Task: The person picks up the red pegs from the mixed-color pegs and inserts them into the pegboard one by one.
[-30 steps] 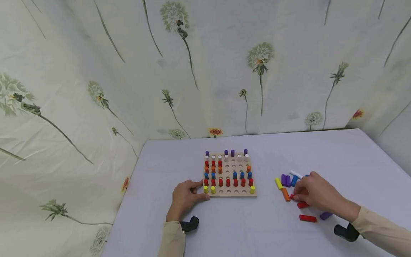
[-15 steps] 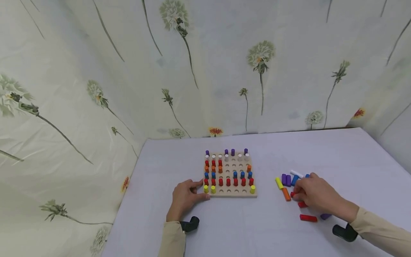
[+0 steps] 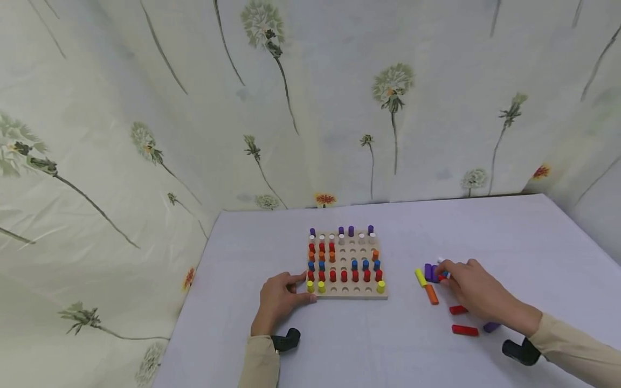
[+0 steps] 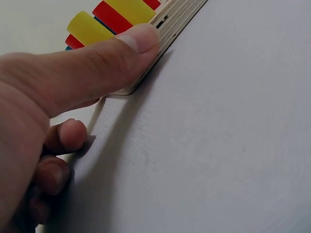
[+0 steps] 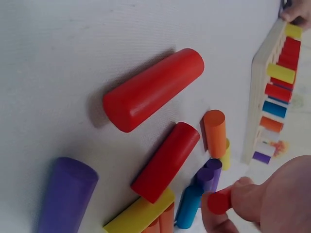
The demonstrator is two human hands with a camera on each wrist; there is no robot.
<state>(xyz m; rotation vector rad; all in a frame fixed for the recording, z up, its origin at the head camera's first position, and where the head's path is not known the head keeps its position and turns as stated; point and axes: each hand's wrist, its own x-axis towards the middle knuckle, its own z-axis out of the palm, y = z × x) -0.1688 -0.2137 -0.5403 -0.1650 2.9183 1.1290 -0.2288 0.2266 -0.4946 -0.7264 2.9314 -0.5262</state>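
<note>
A wooden pegboard (image 3: 349, 296) lies in the middle of the table, with rows of purple, white, red, orange, blue and yellow pegs upright in it and several bare holes. My left hand (image 3: 280, 298) holds its near left corner, thumb (image 4: 138, 40) against the front edge. To the right of the board, my right hand (image 3: 477, 291) pinches a red peg (image 5: 219, 201) between thumb and fingers, over the loose pegs. In the head view the hand hides part of that group.
Loose pegs lie around the right hand: two red pegs (image 5: 154, 90), a yellow peg (image 3: 420, 277), an orange peg (image 3: 432, 295), a blue peg (image 5: 189, 206) and several purple pegs (image 5: 68, 194). A patterned cloth (image 3: 310, 108) hangs behind the table.
My right hand has shifted slightly away from me with the red peg, which was nearer the orange peg before. The left hand and the pegboard have stayed in place.
</note>
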